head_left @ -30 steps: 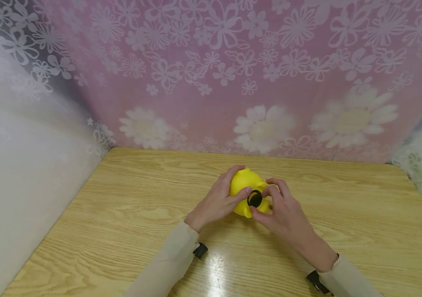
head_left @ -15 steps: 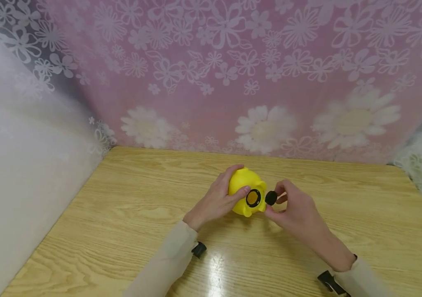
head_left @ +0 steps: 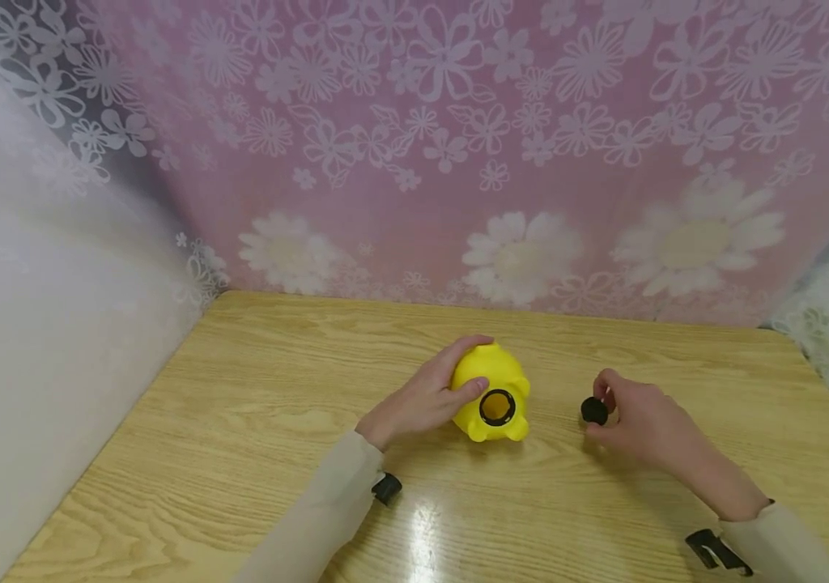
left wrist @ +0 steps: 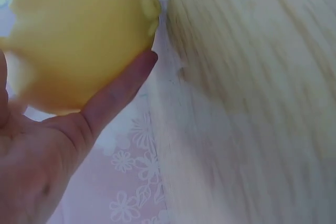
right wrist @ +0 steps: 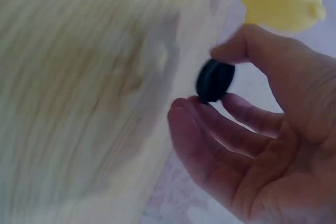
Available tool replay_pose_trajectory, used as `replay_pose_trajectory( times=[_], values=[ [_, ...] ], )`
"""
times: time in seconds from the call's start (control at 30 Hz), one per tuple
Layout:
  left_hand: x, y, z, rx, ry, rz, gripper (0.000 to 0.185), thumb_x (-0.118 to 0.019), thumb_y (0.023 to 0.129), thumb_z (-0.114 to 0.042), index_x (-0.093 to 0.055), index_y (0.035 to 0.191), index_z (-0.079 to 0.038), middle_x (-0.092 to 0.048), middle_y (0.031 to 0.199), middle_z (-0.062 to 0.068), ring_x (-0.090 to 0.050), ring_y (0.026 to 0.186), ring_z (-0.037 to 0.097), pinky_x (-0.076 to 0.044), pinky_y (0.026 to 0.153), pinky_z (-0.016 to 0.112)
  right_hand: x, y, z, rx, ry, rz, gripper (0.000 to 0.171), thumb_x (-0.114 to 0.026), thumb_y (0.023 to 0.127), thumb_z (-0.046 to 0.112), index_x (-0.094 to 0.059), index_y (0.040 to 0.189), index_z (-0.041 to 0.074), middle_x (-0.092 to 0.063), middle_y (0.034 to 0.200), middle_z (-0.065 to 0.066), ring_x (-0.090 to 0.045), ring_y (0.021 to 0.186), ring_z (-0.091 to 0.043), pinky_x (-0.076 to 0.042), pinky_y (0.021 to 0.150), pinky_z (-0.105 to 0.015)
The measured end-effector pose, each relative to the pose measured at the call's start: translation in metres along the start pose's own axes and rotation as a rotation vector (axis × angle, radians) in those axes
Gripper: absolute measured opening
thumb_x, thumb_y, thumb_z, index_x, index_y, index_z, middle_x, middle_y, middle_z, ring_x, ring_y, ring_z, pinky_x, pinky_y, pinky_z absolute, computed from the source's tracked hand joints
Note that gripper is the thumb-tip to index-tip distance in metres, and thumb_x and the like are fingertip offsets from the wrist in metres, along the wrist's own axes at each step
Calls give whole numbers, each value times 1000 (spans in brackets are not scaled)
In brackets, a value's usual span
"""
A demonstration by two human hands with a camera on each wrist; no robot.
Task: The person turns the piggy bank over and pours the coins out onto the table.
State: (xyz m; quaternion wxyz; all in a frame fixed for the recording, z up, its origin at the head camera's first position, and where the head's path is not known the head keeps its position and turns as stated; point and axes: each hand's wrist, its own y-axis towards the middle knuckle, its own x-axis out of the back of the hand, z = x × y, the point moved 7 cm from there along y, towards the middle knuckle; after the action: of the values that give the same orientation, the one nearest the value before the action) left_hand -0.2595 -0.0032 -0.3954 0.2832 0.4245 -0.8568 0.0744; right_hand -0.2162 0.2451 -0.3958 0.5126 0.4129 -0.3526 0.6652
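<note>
A round yellow piggy bank [head_left: 499,368] with stubby feet lies tipped on the wooden table, its underside toward me. A black ring [head_left: 482,408] surrounds an uncovered hole in that underside. My left hand [head_left: 425,401] grips the bank from the left, thumb beside the hole and fingers over the far side. In the left wrist view, the thumb lies along the bank's smooth body [left wrist: 79,35]. Off to the right, my right hand [head_left: 651,421] pinches a small round black stopper [head_left: 593,410] between thumb and fingertips. The right wrist view shows the stopper [right wrist: 215,81] edge-on, apart from the bank.
The wood-grain table [head_left: 298,486] reaches back to a pink flowered curtain [head_left: 385,186]. A pale wall covering [head_left: 57,324] borders it on the left, another flowered one on the right. Black straps [head_left: 388,489] sit at both wrists.
My right hand has pulled the stopper out of the hole and carried it to the right. The left hand keeps its grip; the bank has tilted so the hole sits slightly nearer to me.
</note>
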Motion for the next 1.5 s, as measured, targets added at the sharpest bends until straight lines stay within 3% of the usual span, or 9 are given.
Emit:
replay_pose_trajectory(
  times=[0.13, 0.47, 0.7, 0.87, 1.0, 1.1, 1.17, 1.33, 1.5],
  values=[
    [-2, 0, -2, -17, -47, 18, 52, -50, 108, -37, -33, 157, -39, -46, 155, -3, -54, 127, 16, -48, 108, 37, 4, 1, -22, -28, -23, 75, 37, -79, 83, 24, -54, 104, 7, -65, 86, -4, -53, 62, -13, -40, 54, -30],
    [-5, 5, -9, -58, -102, 29, 51, -50, 108, -37, -32, 155, -45, -48, 152, -5, -57, 118, 14, -51, 101, 33, 10, 7, -57, -38, -23, 166, 35, -78, 86, 24, -54, 101, 3, -63, 79, -3, -52, 63, -16, -41, 59, -31],
    [-8, 7, -12, -68, -101, 42, 51, -51, 108, -37, -32, 155, -46, -49, 151, -7, -57, 118, 13, -51, 101, 32, 12, 7, -69, -26, -75, 176, 28, -78, 87, 30, -61, 92, 9, -60, 77, 0, -49, 64, -15, -39, 59, -30],
    [-9, 8, -14, -84, -105, 45, 52, -52, 108, -34, -32, 155, -44, -48, 153, -6, -57, 118, 14, -51, 101, 32, 15, 5, -71, -36, -64, 188, 28, -75, 91, 36, -65, 94, 9, -64, 77, 1, -53, 63, -13, -42, 58, -31],
    [-9, 8, -15, -95, -108, 44, 52, -52, 108, -34, -33, 156, -41, -48, 153, -5, -57, 118, 14, -51, 101, 32, 22, 4, -65, -60, -49, 134, 30, -69, 96, 39, -67, 97, 9, -66, 79, 1, -55, 63, -13, -44, 57, -31],
    [-8, 8, -15, -100, -99, 40, 53, -53, 107, -33, -33, 156, -40, -48, 153, -4, -57, 118, 14, -51, 100, 31, 26, 2, -54, -94, 47, 106, 36, -65, 99, 44, -68, 105, 9, -70, 89, -3, -61, 66, -14, -50, 57, -32],
    [-8, 8, -17, -110, -91, 38, 53, -53, 107, -32, -34, 157, -37, -47, 154, -3, -57, 118, 14, -52, 100, 31, 26, 1, -44, -111, 192, 119, 41, -62, 101, 45, -67, 115, 7, -70, 100, -9, -66, 73, -17, -56, 61, -33],
    [-9, 8, -19, -138, -83, 33, 55, -56, 106, -27, -35, 158, -28, -44, 158, -2, -57, 122, 16, -51, 103, 32, 18, 0, -17, -150, 628, 229, 55, -55, 106, 41, -48, 143, 2, -59, 133, -24, -73, 103, -24, -64, 78, -39],
    [-11, 8, -20, -138, -98, 31, 56, -58, 105, -27, -36, 157, -31, -43, 159, -5, -56, 125, 15, -50, 106, 33, 5, 0, 9, -121, 906, 368, 62, -46, 110, 37, -23, 159, 6, -40, 152, -29, -69, 120, -30, -63, 88, -46]
  ],
)
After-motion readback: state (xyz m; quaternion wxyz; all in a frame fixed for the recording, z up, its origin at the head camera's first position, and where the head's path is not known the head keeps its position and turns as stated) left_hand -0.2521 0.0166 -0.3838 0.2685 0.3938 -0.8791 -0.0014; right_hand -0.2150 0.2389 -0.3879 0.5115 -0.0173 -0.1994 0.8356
